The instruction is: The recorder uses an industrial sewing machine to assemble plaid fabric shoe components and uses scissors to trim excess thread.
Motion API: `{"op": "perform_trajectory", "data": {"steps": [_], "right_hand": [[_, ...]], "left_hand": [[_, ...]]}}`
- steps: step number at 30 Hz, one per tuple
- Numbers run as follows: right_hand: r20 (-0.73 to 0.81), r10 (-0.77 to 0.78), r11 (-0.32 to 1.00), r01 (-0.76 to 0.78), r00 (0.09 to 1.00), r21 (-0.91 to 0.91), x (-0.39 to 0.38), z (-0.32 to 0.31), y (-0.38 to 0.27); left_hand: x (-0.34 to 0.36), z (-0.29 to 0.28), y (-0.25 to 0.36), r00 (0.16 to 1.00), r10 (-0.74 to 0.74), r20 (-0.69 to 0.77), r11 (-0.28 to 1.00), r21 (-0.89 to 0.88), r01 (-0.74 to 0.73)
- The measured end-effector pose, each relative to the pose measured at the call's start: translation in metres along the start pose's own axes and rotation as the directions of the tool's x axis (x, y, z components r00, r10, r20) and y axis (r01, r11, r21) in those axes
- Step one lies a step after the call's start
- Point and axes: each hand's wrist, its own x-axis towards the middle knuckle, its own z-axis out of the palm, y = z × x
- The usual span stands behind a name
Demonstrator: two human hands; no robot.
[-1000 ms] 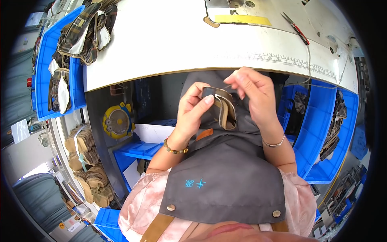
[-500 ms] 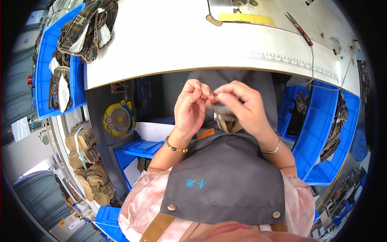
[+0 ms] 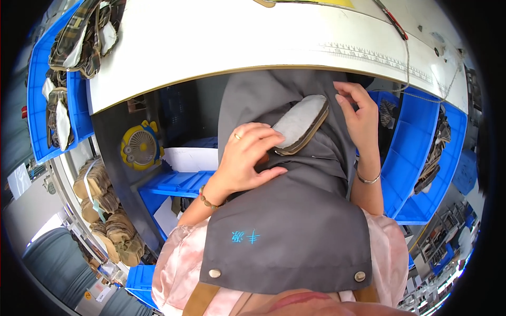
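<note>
A small cloth shoe (image 3: 302,122), with a pale grey oval sole facing up and a brown, dark-edged side, lies slanted on the grey apron over my lap. The fingertips of my left hand (image 3: 247,155) touch its near left end. That hand's thumb is stretched out apart, over the apron. To the right of the shoe and clear of it, my right hand (image 3: 361,116) is raised below the table edge. Its thumb and forefinger are apart, with nothing visible between them.
Ahead is a white table (image 3: 211,37) with a ruler strip (image 3: 379,60) and red-handled snips (image 3: 391,20). Blue bins with plaid pieces stand left (image 3: 79,113) and right (image 3: 416,152). A yellow fan (image 3: 142,146) and bundled brown pieces (image 3: 97,184) are at left.
My hands were close together, with the shoe piece hanging blurred by the right one. Now the shoe lies sole up on my lap and my right hand has moved away to the right.
</note>
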Motion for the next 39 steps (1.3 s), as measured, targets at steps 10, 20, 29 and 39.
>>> {"op": "perform_trajectory", "data": {"steps": [10,20,29,39], "right_hand": [[0.334,0.176,0.894,-0.293,0.926,0.34,-0.019,-0.003,0.035],[0.424,-0.1,0.738,-0.219,0.9,0.638,-0.018,0.005,-0.013],[0.376,-0.117,0.773,-0.153,0.919,0.616,-0.021,0.019,-0.036],[0.301,-0.094,0.706,-0.15,0.949,0.693,-0.026,0.032,-0.038]], "left_hand": [[-0.016,0.005,-0.016,0.883,-0.468,-0.031,0.726,-0.583,0.364],[-0.038,-0.007,-0.05,0.766,-0.641,-0.042,0.246,-0.957,0.153],[-0.038,0.0,-0.066,0.721,-0.693,-0.013,0.119,-0.988,0.097],[-0.041,0.004,-0.078,0.656,-0.75,0.086,0.002,-0.991,0.132]]}}
